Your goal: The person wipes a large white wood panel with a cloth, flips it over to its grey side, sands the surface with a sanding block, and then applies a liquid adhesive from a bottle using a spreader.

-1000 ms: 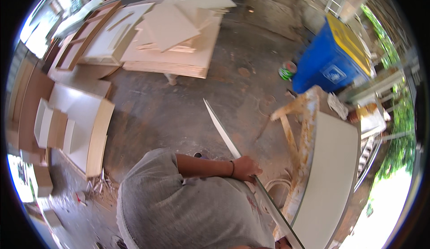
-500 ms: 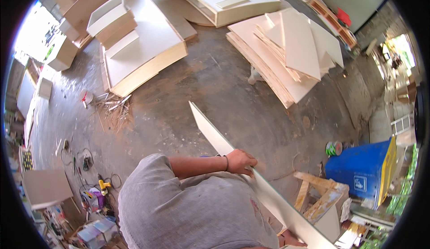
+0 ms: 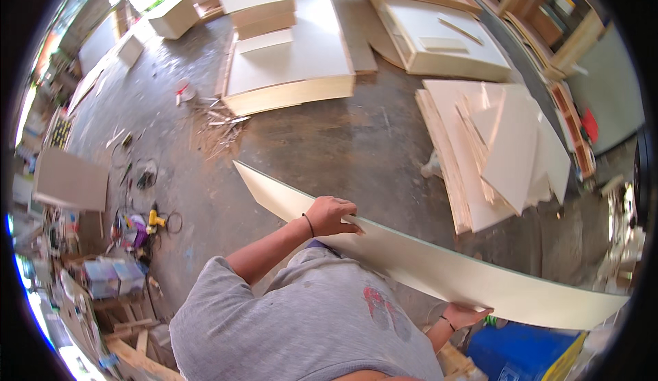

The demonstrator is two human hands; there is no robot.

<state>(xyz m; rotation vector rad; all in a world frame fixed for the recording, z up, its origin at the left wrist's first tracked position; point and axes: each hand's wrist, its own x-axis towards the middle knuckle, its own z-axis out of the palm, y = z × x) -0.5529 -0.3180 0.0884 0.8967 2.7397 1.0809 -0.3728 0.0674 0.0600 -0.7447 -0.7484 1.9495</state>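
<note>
Long pale board (image 3: 439, 264), carried level across the body: left hand (image 3: 331, 215) fingers curled over its upper edge, right hand (image 3: 466, 314) cupping the lower edge, balancing its length.

Person in grey t-shirt (image 3: 301, 319) carries a long pale board (image 3: 439, 257) on edge across the body. Left hand (image 3: 332, 215) grips the top edge near the board's left end; right hand (image 3: 465, 314) holds under the bottom edge. Concrete floor (image 3: 329, 141): stack of cut panels (image 3: 500, 148) right, blue bin (image 3: 528, 353) lower right, yellow drill (image 3: 154, 218) left.
</note>
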